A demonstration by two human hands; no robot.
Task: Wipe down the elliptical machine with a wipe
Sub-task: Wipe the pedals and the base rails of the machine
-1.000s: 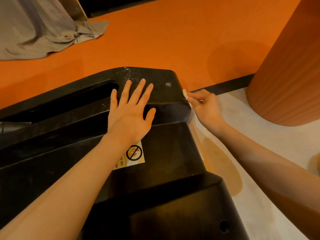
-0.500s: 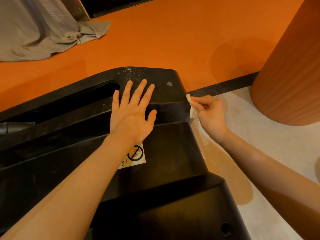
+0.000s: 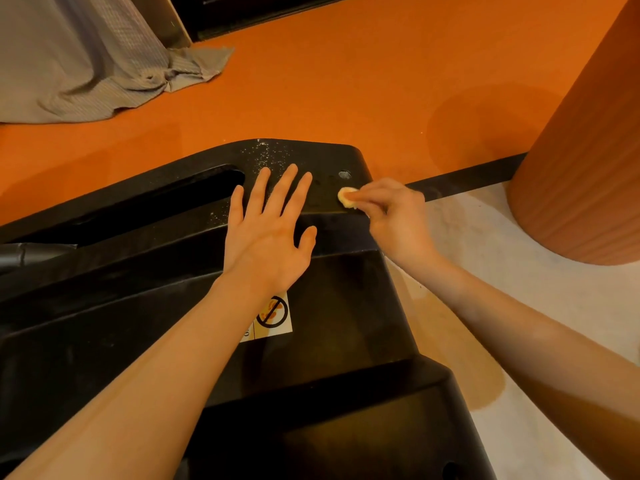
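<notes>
Fingers of my right hand (image 3: pixel 394 216) pinch the wipe (image 3: pixel 347 197); left hand (image 3: pixel 266 233) lies flat, fingers apart. Tiny wad may miss the dust (image 3: pixel 266 155).

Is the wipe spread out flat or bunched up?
Bunched up: the wipe shows as a small wad pinched in the right hand, pressed on the black machine.

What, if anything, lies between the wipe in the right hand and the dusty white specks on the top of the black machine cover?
The left hand does: it rests flat on the black cover, its fingertips at the edge of the speckled patch. The right hand presses the wipe just right of those fingers.
</notes>
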